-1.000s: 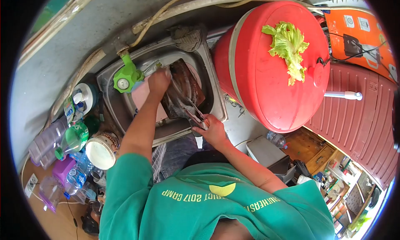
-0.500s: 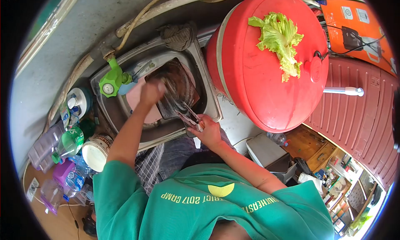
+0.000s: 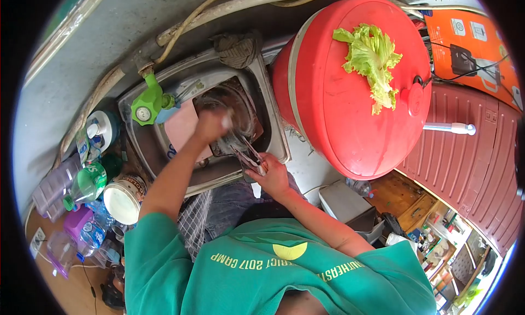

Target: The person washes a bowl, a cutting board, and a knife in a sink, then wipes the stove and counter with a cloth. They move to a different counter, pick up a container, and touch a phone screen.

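A dark square pan lies tilted in the metal sink, its inner face streaked with whitish suds. Blurred by motion, my left hand is closed over the pan's soapy surface. Something pale shows at its fingertips, too smeared to name. At the sink's near edge my right hand grips the pan's handle, which has thin metal strips running up to the pan. A flat pink board rests in the sink, partly beneath the pan and my left forearm.
A green tap stands at the sink's left rim, and a grey cloth hangs on its back rim. Right of the sink is a large red cooler with a lettuce leaf on its lid. Bottles and a white tub crowd the left.
My left hand has shifted right and slightly down across the pan, and the suds swirl differently. My right hand keeps its grip on the handle. The view has shifted slightly.
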The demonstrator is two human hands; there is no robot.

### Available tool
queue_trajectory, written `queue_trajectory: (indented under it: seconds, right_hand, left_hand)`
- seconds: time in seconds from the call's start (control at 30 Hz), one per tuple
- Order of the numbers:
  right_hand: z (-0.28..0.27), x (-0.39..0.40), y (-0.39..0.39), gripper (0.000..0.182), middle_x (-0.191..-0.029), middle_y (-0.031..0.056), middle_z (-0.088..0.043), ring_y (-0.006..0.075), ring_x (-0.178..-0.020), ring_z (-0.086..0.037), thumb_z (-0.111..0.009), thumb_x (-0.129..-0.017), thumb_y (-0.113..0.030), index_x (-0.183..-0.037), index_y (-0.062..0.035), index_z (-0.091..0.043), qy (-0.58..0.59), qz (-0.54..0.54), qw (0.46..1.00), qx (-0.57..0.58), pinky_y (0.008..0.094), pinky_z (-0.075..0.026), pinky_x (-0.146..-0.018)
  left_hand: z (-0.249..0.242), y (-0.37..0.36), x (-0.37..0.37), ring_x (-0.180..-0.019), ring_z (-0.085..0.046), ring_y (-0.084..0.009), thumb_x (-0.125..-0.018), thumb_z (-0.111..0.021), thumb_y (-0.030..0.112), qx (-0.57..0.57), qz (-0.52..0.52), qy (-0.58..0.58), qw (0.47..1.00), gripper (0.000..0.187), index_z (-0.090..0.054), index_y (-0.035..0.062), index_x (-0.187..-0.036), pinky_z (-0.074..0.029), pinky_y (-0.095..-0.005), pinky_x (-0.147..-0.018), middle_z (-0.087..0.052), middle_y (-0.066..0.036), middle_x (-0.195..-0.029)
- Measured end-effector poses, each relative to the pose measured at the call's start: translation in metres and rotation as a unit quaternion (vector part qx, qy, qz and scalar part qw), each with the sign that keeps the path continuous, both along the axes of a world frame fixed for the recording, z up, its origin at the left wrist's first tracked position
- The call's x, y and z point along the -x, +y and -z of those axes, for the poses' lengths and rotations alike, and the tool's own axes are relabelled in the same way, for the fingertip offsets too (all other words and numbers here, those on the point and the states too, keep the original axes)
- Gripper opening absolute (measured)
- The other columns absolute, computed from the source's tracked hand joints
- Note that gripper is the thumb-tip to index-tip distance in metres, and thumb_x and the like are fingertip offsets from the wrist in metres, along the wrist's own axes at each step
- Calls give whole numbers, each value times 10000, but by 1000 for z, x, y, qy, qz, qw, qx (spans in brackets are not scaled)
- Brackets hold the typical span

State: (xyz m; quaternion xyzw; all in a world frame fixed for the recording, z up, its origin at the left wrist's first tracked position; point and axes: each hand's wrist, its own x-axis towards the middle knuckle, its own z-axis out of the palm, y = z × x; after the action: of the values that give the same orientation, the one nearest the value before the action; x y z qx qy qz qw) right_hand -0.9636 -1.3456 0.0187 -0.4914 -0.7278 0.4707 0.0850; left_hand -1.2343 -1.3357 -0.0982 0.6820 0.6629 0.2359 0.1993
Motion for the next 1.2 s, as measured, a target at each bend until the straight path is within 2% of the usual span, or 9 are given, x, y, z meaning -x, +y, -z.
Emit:
queue_trajectory:
  seconds: [0.17, 0.43, 0.53, 0.63, 0.73, 0.9, 0.97, 1.07, 1.2]
  right_hand:
    - [-5, 2, 0, 543, -1001, 135, -663, 305, -908, -669, -858, -694, -292, -1095, -9, -624, -7, 10, 1000, 29, 388, -542, -789]
    - [3, 0, -4, 550, -922, 110, -705, 205, -825, -697, -876, -697, -232, -1135, -25, -615, 8, 17, 1000, -15, 328, -543, -765]
    - [-1, 2, -3, 545, -1021, 132, -672, 267, -859, -677, -862, -700, -295, -1114, -30, -628, 6, 29, 999, 25, 357, -554, -773]
    - [-5, 1, -5, 556, -1005, 132, -674, 269, -862, -678, -863, -700, -296, -1123, -27, -623, -9, 31, 999, 25, 358, -552, -781]
    - [5, 0, -7, 561, -1004, 134, -676, 274, -868, -681, -864, -701, -300, -1128, -29, -621, -11, 36, 999, 32, 362, -551, -788]
    - [5, -1, -9, 561, -1000, 137, -682, 279, -863, -688, -864, -705, -303, -1133, -36, -620, -24, 25, 999, 27, 369, -550, -787]
    - [5, -1, -9, 556, -806, 58, -687, 109, -755, -659, -879, -718, -201, -1161, -8, -603, 8, 28, 1000, 7, 257, -523, -701]
    - [12, -3, -11, 554, -812, 65, -696, 105, -764, -660, -875, -722, -191, -1164, -5, -598, 30, 17, 997, -63, 264, -528, -707]
    - [13, -3, -10, 591, -937, 127, -693, 263, -862, -698, -878, -671, -295, -1148, -50, -629, 13, 41, 999, 4, 369, -552, -779]
  left_hand:
    - [16, 77, 15, -782, -668, -383, -773, -660, 220, 37, -242, 59, 968, 174, -689, 57, -827, -543, -496, -727, -673, -203, -862]
    - [-40, -27, -64, -686, -651, -336, -706, -711, 185, -37, 58, -173, 982, 179, -673, 111, -865, -529, -454, -593, -646, -117, -792]
    - [-45, -36, -37, -640, -646, -310, -715, -703, 148, -46, 41, -87, 994, 90, -636, 114, -763, -519, -419, -582, -624, -107, -703]
    - [-25, 11, -7, -772, -674, -346, -780, -684, 212, 116, -253, 62, 959, 136, -677, 98, -853, -539, -451, -644, -685, -159, -869]
    - [5, 53, -12, -815, -676, -357, -803, -662, 247, -4, -274, 44, 961, 188, -681, 86, -897, -542, -471, -671, -688, -182, -937]
    - [-27, 46, -68, -730, -672, -342, -836, -629, 258, -22, -19, -24, 999, 168, -675, 111, -904, -542, -468, -627, -663, -139, -812]
    - [-55, 8, -72, -695, -660, -328, -821, -643, 238, -20, 31, -28, 999, 140, -668, 106, -862, -539, -451, -595, -632, -121, -753]
    - [-65, -49, -78, -676, -652, -315, -797, -653, 211, -33, 62, -106, 992, 120, -659, 94, -820, -537, -438, -571, -620, -103, -726]
    - [-78, -65, -80, -635, -648, -279, -688, -676, 149, -98, 155, -41, 982, 105, -659, 84, -769, -532, -419, -567, -627, -87, -679]
